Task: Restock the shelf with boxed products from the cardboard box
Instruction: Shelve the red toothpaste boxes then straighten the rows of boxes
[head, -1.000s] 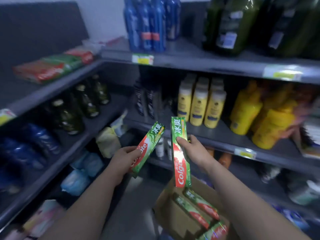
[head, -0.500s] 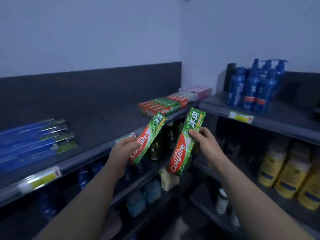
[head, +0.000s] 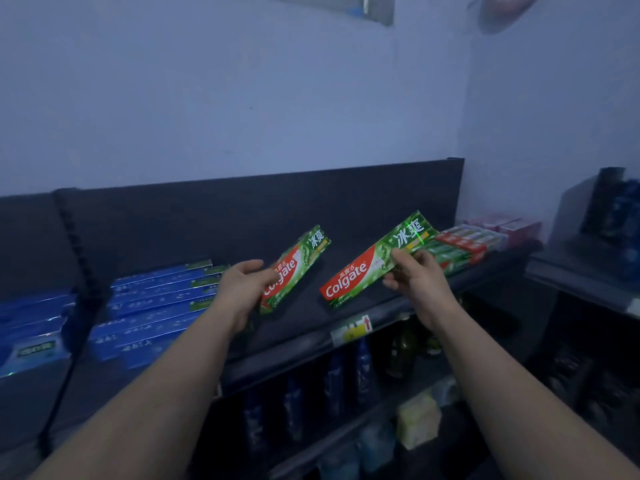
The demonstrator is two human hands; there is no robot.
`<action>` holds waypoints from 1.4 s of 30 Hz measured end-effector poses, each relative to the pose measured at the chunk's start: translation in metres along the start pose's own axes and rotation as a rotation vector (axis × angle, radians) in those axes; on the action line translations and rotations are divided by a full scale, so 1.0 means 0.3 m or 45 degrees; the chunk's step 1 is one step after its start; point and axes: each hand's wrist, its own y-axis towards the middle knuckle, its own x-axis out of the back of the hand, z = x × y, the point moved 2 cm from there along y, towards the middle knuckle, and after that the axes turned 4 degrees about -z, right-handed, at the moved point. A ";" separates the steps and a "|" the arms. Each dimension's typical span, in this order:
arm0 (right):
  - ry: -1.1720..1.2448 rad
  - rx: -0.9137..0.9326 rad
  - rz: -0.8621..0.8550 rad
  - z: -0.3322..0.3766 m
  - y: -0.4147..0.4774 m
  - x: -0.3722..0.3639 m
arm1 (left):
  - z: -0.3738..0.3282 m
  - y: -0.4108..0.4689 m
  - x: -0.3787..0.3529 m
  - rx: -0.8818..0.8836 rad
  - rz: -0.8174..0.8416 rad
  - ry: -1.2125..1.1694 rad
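Toothpaste box (head: pixel 295 268) was gripped by the left hand (head: pixel 242 289); at its three o'clock the right hand (head: pixel 417 282) pinched a second toothpaste box (head: pixel 370 268) above the shelf (head: pixel 301 325) holding blue boxes (head: pixel 156 299).

Glossy printed card toothpaste boxes (head: pixel 372 261); matt dark shelf (head: pixel 304 317).

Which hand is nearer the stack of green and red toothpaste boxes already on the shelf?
Right. The right hand, holding one Colgate box, is just in front of that stack; the left hand, holding the other box, is well to its left.
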 end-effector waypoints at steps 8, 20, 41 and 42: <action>-0.052 -0.065 0.124 -0.087 0.293 -0.122 | -0.003 0.227 -0.040 -0.067 -0.045 0.218; -0.230 -0.269 0.519 -0.161 0.728 -0.219 | 0.047 0.601 -0.163 0.069 -0.026 0.722; -0.834 -0.317 0.526 -0.359 0.908 -0.335 | 0.052 0.708 -0.134 0.030 -0.560 0.827; -0.925 -0.280 0.529 -0.368 0.908 -0.341 | 0.043 0.698 -0.132 0.018 -0.570 0.809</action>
